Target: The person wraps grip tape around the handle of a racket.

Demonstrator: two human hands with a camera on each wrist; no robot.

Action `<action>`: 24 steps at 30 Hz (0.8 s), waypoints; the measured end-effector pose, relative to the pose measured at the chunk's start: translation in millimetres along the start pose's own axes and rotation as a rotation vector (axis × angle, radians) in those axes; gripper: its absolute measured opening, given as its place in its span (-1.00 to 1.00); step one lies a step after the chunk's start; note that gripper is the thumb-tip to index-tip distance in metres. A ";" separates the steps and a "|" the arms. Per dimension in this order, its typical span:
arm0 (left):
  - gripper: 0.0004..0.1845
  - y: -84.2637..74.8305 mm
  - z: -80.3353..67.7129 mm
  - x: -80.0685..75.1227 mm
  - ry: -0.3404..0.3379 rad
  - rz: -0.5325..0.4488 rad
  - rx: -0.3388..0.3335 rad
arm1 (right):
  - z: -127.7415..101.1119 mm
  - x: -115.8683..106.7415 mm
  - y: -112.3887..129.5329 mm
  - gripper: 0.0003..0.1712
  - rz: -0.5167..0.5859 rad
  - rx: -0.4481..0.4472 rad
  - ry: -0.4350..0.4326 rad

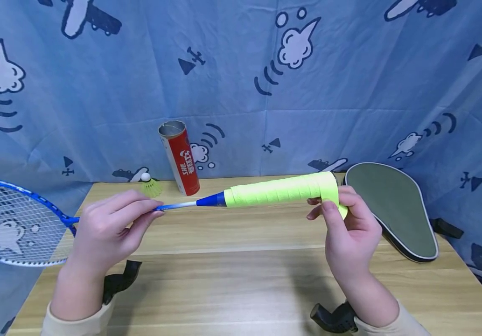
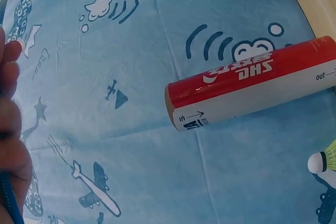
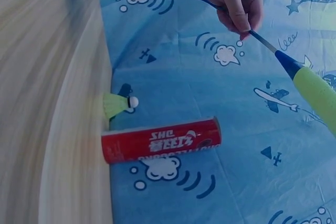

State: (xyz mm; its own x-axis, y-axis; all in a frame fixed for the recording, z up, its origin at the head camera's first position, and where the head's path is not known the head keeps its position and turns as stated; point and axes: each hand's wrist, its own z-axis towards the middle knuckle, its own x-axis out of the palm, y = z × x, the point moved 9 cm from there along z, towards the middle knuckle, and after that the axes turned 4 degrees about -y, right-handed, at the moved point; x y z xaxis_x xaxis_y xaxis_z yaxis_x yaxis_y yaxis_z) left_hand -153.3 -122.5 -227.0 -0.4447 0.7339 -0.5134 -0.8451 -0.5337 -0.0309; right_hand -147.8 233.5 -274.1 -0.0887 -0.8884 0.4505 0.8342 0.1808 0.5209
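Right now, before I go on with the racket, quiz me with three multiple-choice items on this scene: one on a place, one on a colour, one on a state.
1. Where does the shuttlecock lie?
A. Left of the red tube, at the table's back edge
B. Inside the tube
C. On the grey racket cover

2. What colour is the wrap on the racket handle?
A. Red
B. Bright yellow-green
C. Black

3. How is the racket held?
A. Lying flat on the table, untouched
B. Left hand pinches the thin shaft, right hand grips the handle's end
C. One hand only

Answers: 1 A, it lies just beside the upright tube; 2 B, the head view shows neon wrap; 3 B, both hands hold it above the table.
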 end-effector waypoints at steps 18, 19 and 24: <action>-0.56 0.8 -2.5 -2.2 -0.056 -0.004 0.011 | -2.8 3.3 -3.1 -0.78 0.041 0.057 0.034; -0.57 0.8 -2.3 -2.5 -0.057 -0.004 0.012 | -2.7 3.6 -3.2 -0.79 0.036 0.058 0.038; -0.57 1.1 -1.2 -3.2 -0.063 -0.012 0.023 | -2.0 1.0 -4.0 -0.91 0.017 0.063 0.013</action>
State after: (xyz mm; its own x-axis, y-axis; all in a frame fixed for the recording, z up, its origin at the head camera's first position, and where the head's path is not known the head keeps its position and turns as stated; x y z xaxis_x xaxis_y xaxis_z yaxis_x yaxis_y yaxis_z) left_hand -152.4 -125.9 -226.4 -0.4516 0.7655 -0.4583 -0.8567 -0.5155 -0.0168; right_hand -150.1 231.0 -277.1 -0.0674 -0.8903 0.4504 0.7996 0.2218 0.5581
